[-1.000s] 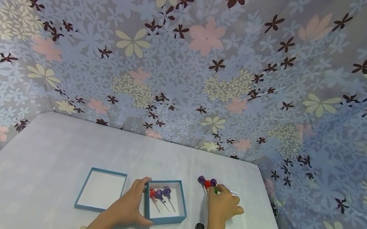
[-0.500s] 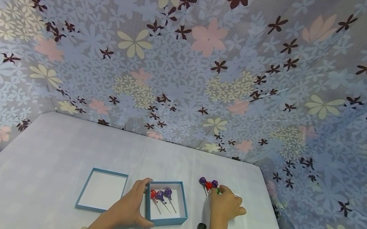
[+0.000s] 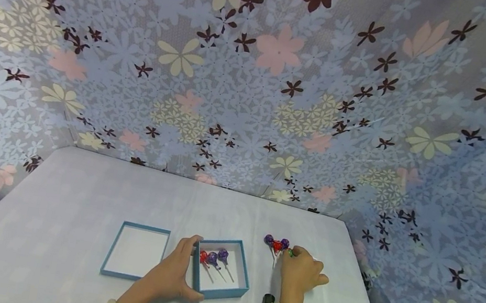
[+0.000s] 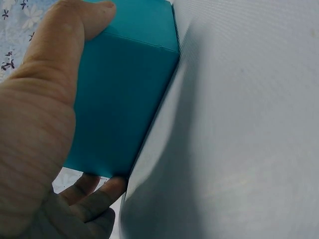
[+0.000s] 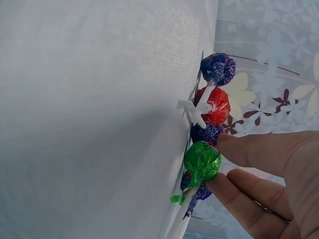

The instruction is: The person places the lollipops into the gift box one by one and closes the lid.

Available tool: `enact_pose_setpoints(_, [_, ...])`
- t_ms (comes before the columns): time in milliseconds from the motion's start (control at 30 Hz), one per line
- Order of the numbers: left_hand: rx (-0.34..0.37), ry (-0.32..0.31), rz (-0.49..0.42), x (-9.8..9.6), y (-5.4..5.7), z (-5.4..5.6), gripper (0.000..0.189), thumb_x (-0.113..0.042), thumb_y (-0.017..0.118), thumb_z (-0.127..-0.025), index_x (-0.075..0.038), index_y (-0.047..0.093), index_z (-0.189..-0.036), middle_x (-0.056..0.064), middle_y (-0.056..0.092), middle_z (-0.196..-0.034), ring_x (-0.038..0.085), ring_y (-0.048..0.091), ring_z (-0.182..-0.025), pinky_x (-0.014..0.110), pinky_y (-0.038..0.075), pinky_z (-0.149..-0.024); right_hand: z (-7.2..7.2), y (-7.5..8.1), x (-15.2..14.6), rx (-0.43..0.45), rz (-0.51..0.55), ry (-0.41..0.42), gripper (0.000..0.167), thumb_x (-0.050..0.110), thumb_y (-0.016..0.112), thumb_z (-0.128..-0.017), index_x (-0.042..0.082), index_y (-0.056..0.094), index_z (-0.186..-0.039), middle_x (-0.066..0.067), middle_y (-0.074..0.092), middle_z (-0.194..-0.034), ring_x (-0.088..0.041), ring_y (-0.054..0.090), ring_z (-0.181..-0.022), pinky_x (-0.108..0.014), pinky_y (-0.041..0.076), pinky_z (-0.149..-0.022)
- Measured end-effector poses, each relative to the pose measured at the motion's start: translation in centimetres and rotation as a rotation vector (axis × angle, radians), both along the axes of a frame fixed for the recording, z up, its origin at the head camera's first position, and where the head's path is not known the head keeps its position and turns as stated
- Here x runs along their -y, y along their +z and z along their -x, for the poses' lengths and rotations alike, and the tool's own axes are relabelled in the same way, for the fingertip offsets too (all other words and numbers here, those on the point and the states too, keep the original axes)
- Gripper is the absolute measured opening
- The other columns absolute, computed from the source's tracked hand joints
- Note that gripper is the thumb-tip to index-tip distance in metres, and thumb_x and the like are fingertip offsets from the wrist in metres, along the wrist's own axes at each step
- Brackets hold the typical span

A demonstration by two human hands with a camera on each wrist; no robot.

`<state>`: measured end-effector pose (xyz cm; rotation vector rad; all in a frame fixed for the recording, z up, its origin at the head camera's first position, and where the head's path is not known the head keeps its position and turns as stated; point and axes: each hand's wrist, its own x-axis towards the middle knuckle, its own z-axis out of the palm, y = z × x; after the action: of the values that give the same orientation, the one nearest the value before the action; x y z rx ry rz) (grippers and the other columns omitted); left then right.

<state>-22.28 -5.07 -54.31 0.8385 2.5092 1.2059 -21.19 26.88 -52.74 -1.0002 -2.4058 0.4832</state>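
My left hand (image 3: pixel 173 272) grips the side of a blue box (image 3: pixel 224 292), thumb at its near corner and fingers at its far corner. In the left wrist view the box's teal wall (image 4: pixel 119 104) shows between thumb and fingers. Inside the box lie a red lollipop (image 3: pixel 204 257) and two purple ones, sticks toward me. On the right, my right hand (image 3: pixel 300 274) pinches a green lollipop (image 5: pixel 202 160) by its wrapped head, between thumb and fingertips. Right beside it lie a red lollipop (image 5: pixel 215 105) and several purple ones (image 5: pixel 218 68).
A shallow blue-edged lid (image 3: pixel 123 276) with a white inside lies left of the left hand. Everything rests on a white-covered table (image 3: pixel 89 190). Flower-patterned cloth (image 3: pixel 233 91) hangs behind the table and along its sides.
My right hand has shifted slightly right and toward me at the green lollipop. The left hand stays on the box, and the lollipops in it have not moved.
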Motion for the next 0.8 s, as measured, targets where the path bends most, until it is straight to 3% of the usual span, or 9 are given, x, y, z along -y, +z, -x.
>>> enact_pose_setpoints(333, [0.018,0.008,0.007,-0.02,0.45,0.01,0.133,-0.055,0.094,-0.057,-0.012,0.016,-0.156,0.02,0.033,-0.149,0.039,0.043,-0.137,0.055,0.041,-0.111,0.25,0.34,-0.18,0.03,-0.001,-0.002,0.026,0.022,0.076,-0.084,0.003,0.078,-0.102,-0.022,0.074,-0.1,-0.047,0.052,-0.098,-0.064,0.024,-0.089])
enact_pose_setpoints(800, [-0.008,-0.001,0.006,-0.07,-0.08,-0.04,0.134,-0.056,0.093,-0.057,-0.011,0.016,-0.156,0.02,0.033,-0.148,0.039,0.046,-0.135,0.054,0.043,-0.109,-0.19,0.51,-0.27,0.099,0.036,-0.017,0.032,0.024,0.074,-0.085,0.004,0.076,-0.11,-0.023,0.072,-0.11,-0.047,0.05,-0.103,-0.064,0.024,-0.092])
